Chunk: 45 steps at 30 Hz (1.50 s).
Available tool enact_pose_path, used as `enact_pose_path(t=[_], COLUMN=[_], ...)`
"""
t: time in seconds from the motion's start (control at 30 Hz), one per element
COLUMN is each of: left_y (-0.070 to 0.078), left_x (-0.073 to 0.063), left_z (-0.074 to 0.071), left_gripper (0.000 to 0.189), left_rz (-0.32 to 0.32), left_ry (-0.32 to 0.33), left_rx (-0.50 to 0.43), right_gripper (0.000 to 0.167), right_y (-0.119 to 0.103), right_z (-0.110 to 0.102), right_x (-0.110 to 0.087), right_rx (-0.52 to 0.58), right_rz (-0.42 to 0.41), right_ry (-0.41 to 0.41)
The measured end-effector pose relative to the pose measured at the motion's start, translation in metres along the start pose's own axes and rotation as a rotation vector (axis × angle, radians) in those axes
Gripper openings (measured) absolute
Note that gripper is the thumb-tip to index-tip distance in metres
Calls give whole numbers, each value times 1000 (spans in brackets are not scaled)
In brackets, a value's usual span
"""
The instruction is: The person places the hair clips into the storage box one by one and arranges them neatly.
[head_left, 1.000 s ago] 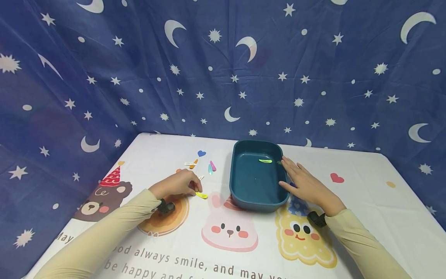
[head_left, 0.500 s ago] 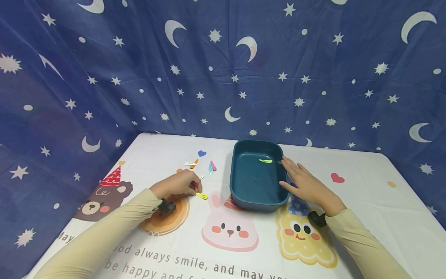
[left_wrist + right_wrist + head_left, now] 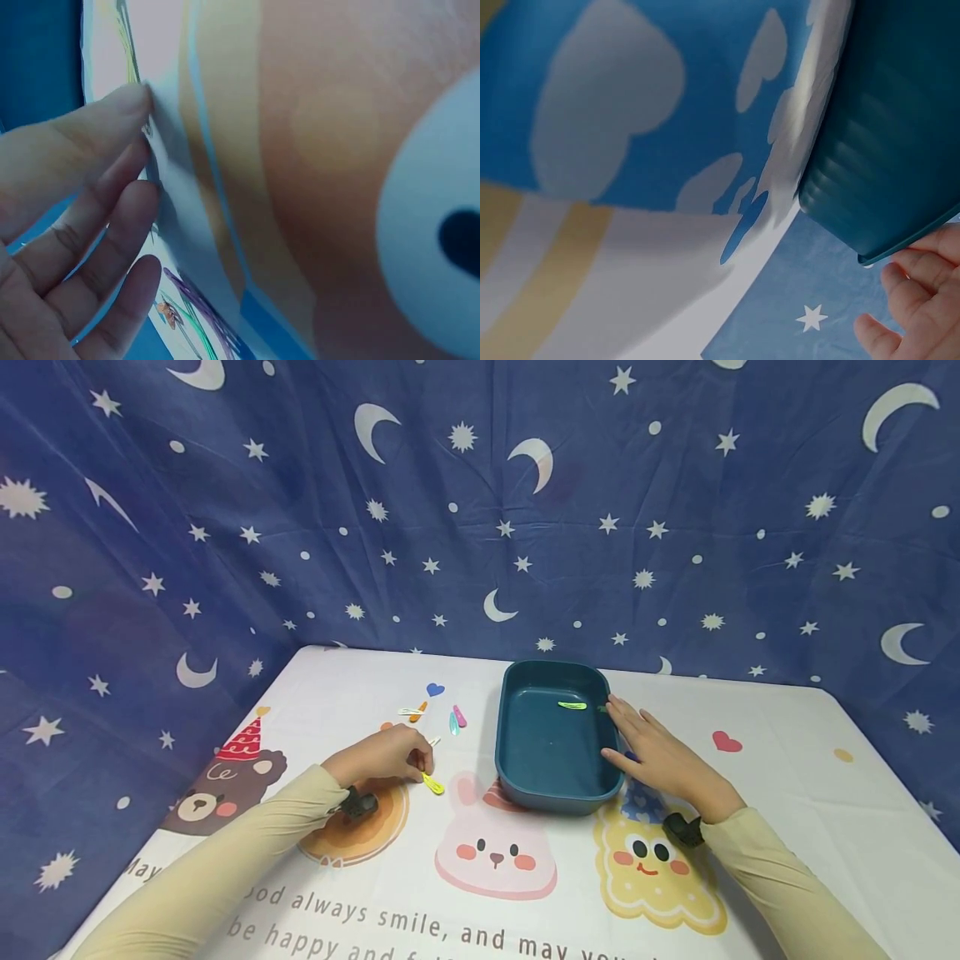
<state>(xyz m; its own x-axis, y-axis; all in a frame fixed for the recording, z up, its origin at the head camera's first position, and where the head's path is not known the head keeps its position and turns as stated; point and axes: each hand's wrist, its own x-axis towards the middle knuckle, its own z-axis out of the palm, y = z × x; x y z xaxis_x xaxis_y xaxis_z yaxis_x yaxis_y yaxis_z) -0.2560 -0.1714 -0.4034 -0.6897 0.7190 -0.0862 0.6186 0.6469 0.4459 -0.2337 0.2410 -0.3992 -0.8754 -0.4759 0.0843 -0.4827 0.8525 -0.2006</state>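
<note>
- The left hand pinches one end of a yellow snap hair clip between thumb and forefinger; the clip's other end points toward the rabbit print. Whether the clip touches the cloth cannot be told.
- So thin a clip probably calls for a firm, narrow pinch; with only its end held, it may swivel, so a level, unhurried lift seems best.
- The right hand lies with fingers straight and thumb spread against the right rim of the dark teal bin, gripping nothing; light pressure there should be enough to steady it.
- A white hair clip lies just beyond the left fingers, and could be brushed by a sweep away from the person.
- Farther back lie teal, pink and orange clips.
- Bare tablecloth separates the yellow clip from the bin; a low sideways move would meet the bin's left wall, so height matters.
- Inside, a yellow-green clip lies toward the back, leaving the front floor bare.
- Behind the bin, the starry curtain limits room.
</note>
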Motion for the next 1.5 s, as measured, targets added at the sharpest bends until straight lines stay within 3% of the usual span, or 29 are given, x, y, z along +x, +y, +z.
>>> enact_pose_path(t=[0.83, 1.3, 1.5], left_y=[2, 8, 5], left_x=[-1, 1, 1], left_z=[0, 3, 4], left_gripper=[9, 14, 16], left_rz=[26, 23, 31], left_ry=[-18, 2, 9], left_rx=[1, 87, 78], right_gripper=[77, 77, 77], right_y=[1, -1, 0], right_z=[0, 0, 0], right_x=[1, 0, 0], right_rx=[-7, -3, 3], right_rz=[-14, -11, -12], right_ry=[1, -4, -3])
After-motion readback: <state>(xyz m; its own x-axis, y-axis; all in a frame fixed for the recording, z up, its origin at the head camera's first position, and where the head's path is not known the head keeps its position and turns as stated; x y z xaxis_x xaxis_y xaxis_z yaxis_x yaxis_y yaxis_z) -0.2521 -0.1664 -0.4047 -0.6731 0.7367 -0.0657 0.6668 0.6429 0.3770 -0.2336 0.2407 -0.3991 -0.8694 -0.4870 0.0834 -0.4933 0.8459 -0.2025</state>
